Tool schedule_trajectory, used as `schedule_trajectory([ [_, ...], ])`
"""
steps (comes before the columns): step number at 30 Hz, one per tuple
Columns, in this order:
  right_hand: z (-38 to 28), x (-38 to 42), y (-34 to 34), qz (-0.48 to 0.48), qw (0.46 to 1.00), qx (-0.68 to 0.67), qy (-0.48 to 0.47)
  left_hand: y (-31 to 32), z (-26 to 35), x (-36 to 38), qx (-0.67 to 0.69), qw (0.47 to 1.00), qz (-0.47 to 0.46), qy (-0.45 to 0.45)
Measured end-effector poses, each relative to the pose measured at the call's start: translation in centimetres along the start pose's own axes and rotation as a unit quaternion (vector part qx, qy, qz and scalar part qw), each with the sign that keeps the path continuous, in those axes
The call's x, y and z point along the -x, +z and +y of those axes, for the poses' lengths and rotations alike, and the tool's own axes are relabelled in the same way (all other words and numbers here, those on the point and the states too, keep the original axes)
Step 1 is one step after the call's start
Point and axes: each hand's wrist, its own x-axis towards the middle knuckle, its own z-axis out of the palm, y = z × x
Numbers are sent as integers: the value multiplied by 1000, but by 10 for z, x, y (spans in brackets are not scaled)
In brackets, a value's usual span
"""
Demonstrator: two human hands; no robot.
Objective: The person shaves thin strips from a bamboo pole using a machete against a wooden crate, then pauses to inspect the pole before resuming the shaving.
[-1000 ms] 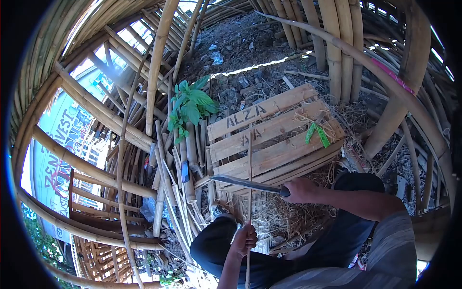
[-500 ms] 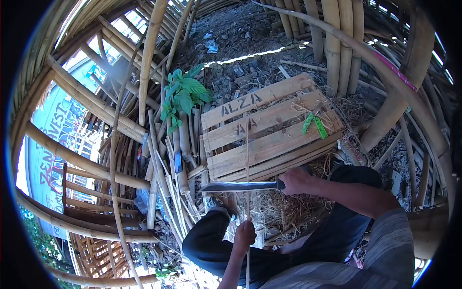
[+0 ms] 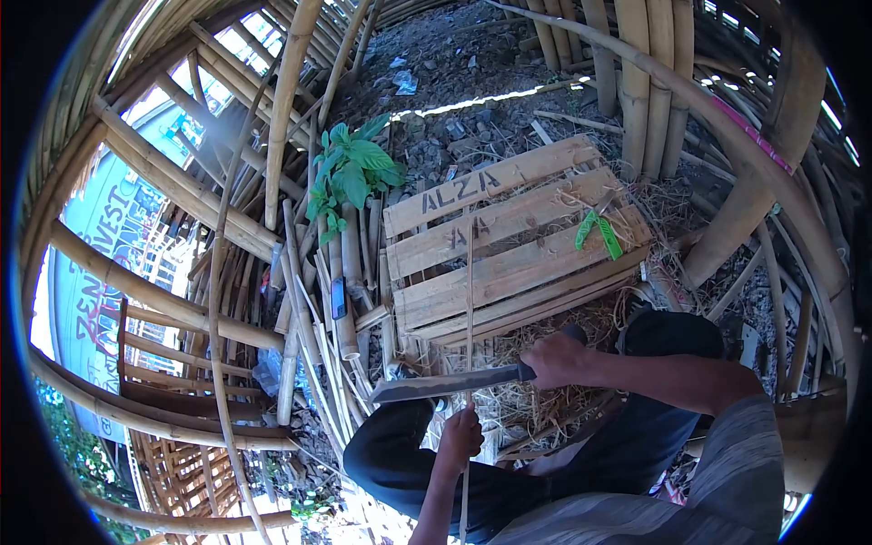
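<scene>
My right hand (image 3: pixel 552 360) is closed around the dark handle of a machete (image 3: pixel 445 386), whose long blade points left. The blade lies across a thin bamboo strip (image 3: pixel 470 300), just above my left hand. My left hand (image 3: pixel 460 438) is wrapped round that strip, which runs up over a slatted wooden crate (image 3: pixel 518 241) and down past my lap. The crate is lettered "ALZA". Bamboo shavings (image 3: pixel 536 404) lie heaped between the crate and my legs.
Green plastic-handled pieces (image 3: pixel 598 234) lie on the crate's right side. A phone (image 3: pixel 339 298) rests on bamboo poles at the left, below a leafy plant (image 3: pixel 350 171). Cut bamboo strips (image 3: pixel 318 363) lie by my knee. Bamboo posts (image 3: pixel 656 91) stand at the upper right.
The machete has moved down the strip towards my left hand, and its blade now tilts with the tip lower. My right hand has moved slightly left and down.
</scene>
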Motion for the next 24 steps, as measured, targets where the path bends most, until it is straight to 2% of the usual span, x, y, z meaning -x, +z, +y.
schedule_trajectory([
  [2, 7, -5, 4, -15, 1000, -3, -24, 5, -9, 5, -10, 1000, 19, 4],
  [4, 28, -18, -7, 30, 994, -25, 99, 3, -17, 12, -5, 1000, 27, 8],
  [12, 3, 3, 0, 36, 997, -43, 53, 1, -4, 13, -17, 1000, -1, -1],
  [14, 11, -2, 0, 14, 1000, 12, -1, 8, -9, 24, -21, 999, 40, -26],
  [15, 22, -9, -1, 32, 998, -25, 46, 7, -14, 28, -20, 998, 42, -30],
  [18, 27, -17, -13, 56, 995, -12, 84, -2, -17, 37, -30, 999, 36, 10],
  [20, 16, -11, -18, 71, 994, -5, 79, -7, -7, 36, 21, 999, -5, -32],
  [24, 4, 0, -5, 15, 999, -22, 42, -2, -4, 31, 8, 1000, -19, -23],
])
